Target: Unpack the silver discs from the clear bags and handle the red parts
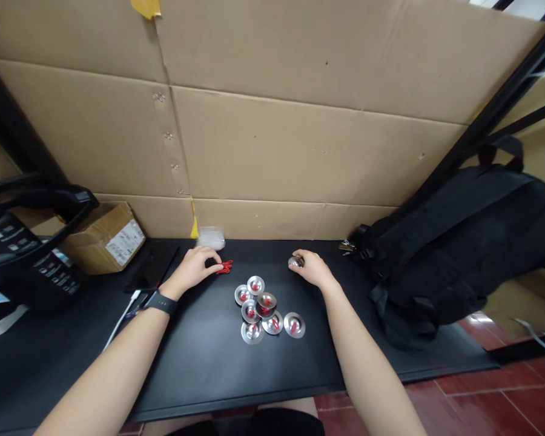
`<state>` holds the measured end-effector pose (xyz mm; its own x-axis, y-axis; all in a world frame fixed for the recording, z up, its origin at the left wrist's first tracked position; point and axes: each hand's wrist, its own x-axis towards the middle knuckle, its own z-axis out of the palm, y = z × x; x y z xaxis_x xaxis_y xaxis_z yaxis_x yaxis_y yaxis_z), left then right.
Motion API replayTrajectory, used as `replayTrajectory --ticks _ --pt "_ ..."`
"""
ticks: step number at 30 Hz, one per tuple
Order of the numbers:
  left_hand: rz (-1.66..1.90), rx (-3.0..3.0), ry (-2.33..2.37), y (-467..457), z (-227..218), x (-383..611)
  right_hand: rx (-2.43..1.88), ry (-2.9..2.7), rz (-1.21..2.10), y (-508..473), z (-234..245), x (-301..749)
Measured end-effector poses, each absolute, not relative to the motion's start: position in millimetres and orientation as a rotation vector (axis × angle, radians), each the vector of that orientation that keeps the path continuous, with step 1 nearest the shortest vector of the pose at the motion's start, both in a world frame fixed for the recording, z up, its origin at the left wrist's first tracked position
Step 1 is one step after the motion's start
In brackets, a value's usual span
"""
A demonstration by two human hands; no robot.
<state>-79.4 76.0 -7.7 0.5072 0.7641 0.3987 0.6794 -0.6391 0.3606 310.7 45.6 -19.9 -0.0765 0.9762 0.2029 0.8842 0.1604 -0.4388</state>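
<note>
My left hand [197,269], with a dark watch on its wrist, is closed with thumb and fingertips at a small bunch of red cord loops [225,267] on the black table. Some loops lie outside the fingertips. Off to the right, my right hand [313,267] is closed around a shiny metal finger cymbal [295,262], partly hidden by the fingers. Between my forearms lie several silver finger cymbals [272,323] with red loops at their centres. Some overlap in a cluster, while one cymbal [294,325] sits at its right side.
A cardboard wall [272,145] stands behind the black table [195,369]. At the left are a dark bag [18,260], a cardboard box [104,239], a dark flat device [152,266] and a white cable [120,321]. A clear plastic packet [211,237] touches the wall. A black backpack [463,236] fills the right.
</note>
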Motion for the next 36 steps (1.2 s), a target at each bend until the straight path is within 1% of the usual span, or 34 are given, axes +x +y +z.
replayTrajectory --ticks 3,9,11,13,16,20,25,28,33,36 --pt "0.814 2.58 1.233 75.4 -8.3 -76.1 -1.695 -2.003 0.282 47.7 -21.8 310.2" --pt "0.851 2.591 1.252 73.2 -6.2 -74.3 -1.68 -1.892 0.168 44.0 -11.8 306.0" --pt "0.849 2.606 1.256 71.8 -5.6 -72.8 -1.565 -1.934 0.239 39.6 -6.8 295.6" --pt "0.847 2.618 1.266 70.0 -5.3 -70.4 -1.406 -2.03 0.38 33.3 -4.9 278.3" --pt "0.849 2.624 1.256 66.4 -3.9 -65.8 -1.246 -2.181 0.537 22.8 -9.2 246.9" --pt "0.846 2.644 1.216 56.9 2.3 -55.9 -1.273 -2.247 0.487 17.2 -18.8 221.4" --pt "0.75 2.673 1.079 34.2 11.0 -33.4 -1.226 -2.105 0.525 22.9 -19.6 224.5" --pt "0.762 2.673 1.012 20.1 10.4 -17.3 -1.179 -1.967 0.652 22.3 -17.2 225.7" --pt "0.865 2.576 1.016 6.9 3.1 2.6 -0.966 -1.744 1.084 8.8 -11.6 212.7" --pt "0.951 2.459 1.022 4.2 0.8 6.7 -0.868 -1.712 1.186 -0.9 -6.2 204.8"
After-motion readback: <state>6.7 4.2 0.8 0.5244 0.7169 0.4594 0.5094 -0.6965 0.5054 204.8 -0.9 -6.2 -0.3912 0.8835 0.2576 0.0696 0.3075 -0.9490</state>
